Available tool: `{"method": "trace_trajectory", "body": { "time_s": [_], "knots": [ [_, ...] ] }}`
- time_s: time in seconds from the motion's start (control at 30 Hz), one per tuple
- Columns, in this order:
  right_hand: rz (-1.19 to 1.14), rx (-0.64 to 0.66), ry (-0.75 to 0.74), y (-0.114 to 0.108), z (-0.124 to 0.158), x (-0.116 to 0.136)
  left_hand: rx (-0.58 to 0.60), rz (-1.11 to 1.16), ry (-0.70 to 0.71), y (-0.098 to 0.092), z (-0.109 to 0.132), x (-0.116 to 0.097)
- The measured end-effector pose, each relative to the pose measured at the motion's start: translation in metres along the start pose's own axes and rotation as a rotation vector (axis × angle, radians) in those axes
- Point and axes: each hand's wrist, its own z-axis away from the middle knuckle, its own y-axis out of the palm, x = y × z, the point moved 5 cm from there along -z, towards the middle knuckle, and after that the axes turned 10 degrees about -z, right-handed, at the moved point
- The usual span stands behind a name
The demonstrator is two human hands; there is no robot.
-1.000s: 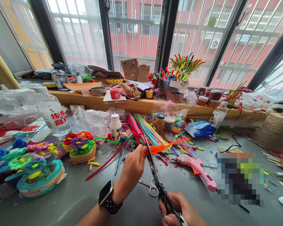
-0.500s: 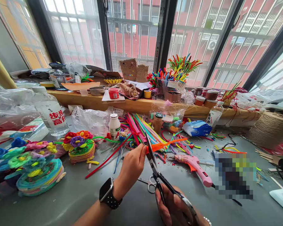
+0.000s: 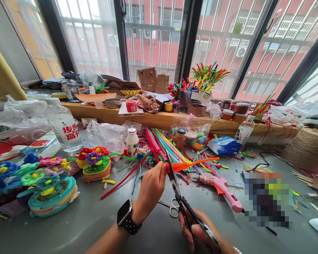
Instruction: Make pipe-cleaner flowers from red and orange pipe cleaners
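Note:
My left hand (image 3: 152, 183), with a black watch on its wrist, pinches a bundle of orange pipe cleaners (image 3: 181, 166) between thumb and fingers. The bundle points to the right, ending in one long thin strand. In my right hand (image 3: 198, 229) is a large pair of black-handled scissors (image 3: 180, 199), fingers through the handles. Their blades cross the orange bundle close to my left fingertips; whether they bite into it I cannot tell. Under my hands a small pair of silver scissors (image 3: 173, 207) lies on the grey table (image 3: 100, 225).
Colourful pipe cleaners (image 3: 159, 141) spread behind my hands. A pink glue gun (image 3: 222, 190) lies to the right, near a large twine spool (image 3: 306, 146). Flower-decorated round pieces (image 3: 53, 195) stand left, before a water bottle (image 3: 63, 125). A small white bottle (image 3: 132, 143) stands mid-table.
The whole scene sits slightly further right in the picture as the camera turned. Both hands keep their holds on the orange pipe cleaners and the scissors, with hardly any movement.

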Motion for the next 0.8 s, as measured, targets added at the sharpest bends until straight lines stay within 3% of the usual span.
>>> {"method": "trace_trajectory", "body": {
  "time_s": [0.33, 0.57, 0.8],
  "knots": [
    [0.115, 0.067, -0.014, 0.0027, 0.0005, 0.0028, -0.016, 0.005, -0.009, 0.0001, 0.0015, 0.0017],
    [0.275, 0.003, -0.019, -0.0026, -0.0023, -0.0004, -0.008, 0.044, 0.007, 0.0005, 0.0003, 0.0028],
    [0.272, 0.001, -0.061, 0.0004, -0.0063, -0.0061, -0.036, 0.069, 0.039, -0.0019, -0.0003, 0.002]
  ]
}}
